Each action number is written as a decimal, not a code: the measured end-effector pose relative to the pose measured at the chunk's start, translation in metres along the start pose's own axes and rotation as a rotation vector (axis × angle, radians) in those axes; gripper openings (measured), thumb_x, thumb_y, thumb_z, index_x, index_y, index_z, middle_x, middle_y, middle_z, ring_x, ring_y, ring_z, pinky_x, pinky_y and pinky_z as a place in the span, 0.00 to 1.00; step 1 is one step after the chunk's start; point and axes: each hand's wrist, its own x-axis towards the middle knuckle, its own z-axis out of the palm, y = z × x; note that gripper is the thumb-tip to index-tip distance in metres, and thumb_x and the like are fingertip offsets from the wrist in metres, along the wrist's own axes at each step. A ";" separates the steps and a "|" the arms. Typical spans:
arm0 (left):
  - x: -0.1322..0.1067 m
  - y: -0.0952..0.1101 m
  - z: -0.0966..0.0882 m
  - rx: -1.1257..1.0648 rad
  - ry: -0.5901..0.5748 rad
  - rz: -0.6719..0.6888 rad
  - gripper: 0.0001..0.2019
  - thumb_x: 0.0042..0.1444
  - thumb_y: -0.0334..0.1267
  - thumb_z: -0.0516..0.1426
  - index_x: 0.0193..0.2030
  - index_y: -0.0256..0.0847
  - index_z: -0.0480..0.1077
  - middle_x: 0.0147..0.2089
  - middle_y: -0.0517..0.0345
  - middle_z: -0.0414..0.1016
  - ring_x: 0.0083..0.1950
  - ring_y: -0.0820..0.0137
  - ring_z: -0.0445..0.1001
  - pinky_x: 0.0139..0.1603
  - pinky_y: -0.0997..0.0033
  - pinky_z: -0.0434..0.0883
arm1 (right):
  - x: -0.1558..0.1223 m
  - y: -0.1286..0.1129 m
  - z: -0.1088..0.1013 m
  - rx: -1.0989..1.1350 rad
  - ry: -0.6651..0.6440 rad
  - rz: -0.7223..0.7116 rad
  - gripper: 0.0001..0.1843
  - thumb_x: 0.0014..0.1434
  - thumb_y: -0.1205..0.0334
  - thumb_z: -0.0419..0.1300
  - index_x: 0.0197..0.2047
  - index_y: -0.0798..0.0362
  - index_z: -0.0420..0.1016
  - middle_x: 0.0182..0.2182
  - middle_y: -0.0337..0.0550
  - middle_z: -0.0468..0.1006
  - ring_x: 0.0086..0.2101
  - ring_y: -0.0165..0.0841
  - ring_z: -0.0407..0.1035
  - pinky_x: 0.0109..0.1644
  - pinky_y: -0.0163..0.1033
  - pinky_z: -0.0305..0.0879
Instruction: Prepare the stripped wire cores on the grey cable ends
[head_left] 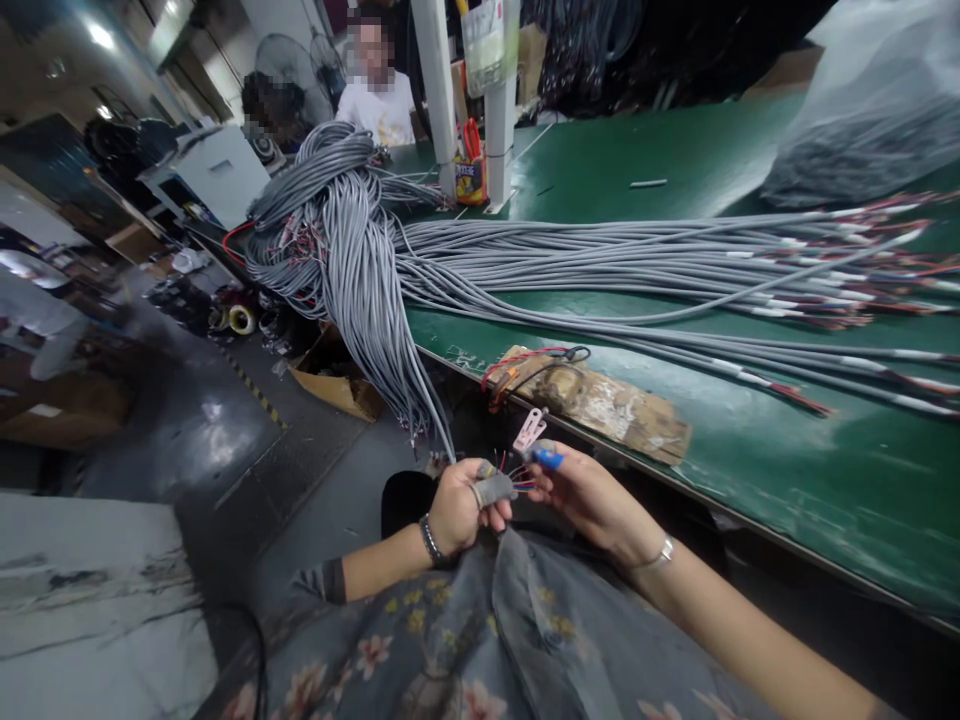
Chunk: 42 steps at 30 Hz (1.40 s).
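One left hand point(459, 505), one right hand point(592, 500), two wristbands point(430, 540), one wooden board point(630, 410), one counter point(787, 500), grey cables point(367, 250) too many to count

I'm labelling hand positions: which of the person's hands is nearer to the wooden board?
Right. The right hand is just below the wooden board in the picture; the left hand is farther away, to its lower left.
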 end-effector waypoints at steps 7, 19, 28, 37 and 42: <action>0.001 0.009 0.006 -0.079 -0.013 -0.017 0.17 0.36 0.48 0.63 0.19 0.37 0.64 0.14 0.59 0.69 0.11 0.79 0.61 0.11 0.80 0.51 | 0.017 -0.006 0.000 -0.054 -0.021 -0.066 0.22 0.44 0.41 0.65 0.29 0.52 0.74 0.20 0.37 0.68 0.20 0.27 0.58 0.24 0.35 0.61; 0.012 0.017 0.012 -0.140 -0.031 -0.061 0.16 0.32 0.45 0.63 0.18 0.37 0.63 0.13 0.60 0.68 0.09 0.78 0.60 0.09 0.80 0.49 | 0.026 -0.005 0.011 -0.059 0.069 -0.166 0.31 0.38 0.30 0.62 0.29 0.52 0.74 0.22 0.39 0.71 0.22 0.30 0.62 0.26 0.37 0.61; 0.012 0.012 0.010 -0.069 -0.017 -0.086 0.18 0.33 0.49 0.63 0.19 0.37 0.63 0.13 0.60 0.67 0.10 0.79 0.59 0.10 0.80 0.49 | 0.027 -0.002 0.014 0.036 0.089 -0.165 0.25 0.43 0.36 0.63 0.28 0.51 0.74 0.21 0.38 0.72 0.22 0.30 0.63 0.26 0.36 0.61; -0.001 0.009 0.007 -0.047 0.012 -0.041 0.18 0.35 0.49 0.63 0.19 0.37 0.64 0.14 0.60 0.68 0.11 0.80 0.60 0.11 0.79 0.52 | 0.019 -0.003 0.010 0.037 0.030 -0.109 0.22 0.49 0.38 0.59 0.30 0.50 0.74 0.25 0.40 0.73 0.23 0.31 0.64 0.29 0.38 0.64; 0.000 0.015 0.012 -0.102 0.020 -0.035 0.18 0.34 0.49 0.64 0.19 0.37 0.65 0.14 0.60 0.68 0.11 0.79 0.61 0.11 0.79 0.52 | 0.021 -0.003 0.011 0.001 0.070 -0.214 0.21 0.46 0.40 0.64 0.29 0.51 0.74 0.22 0.38 0.71 0.23 0.29 0.61 0.29 0.37 0.62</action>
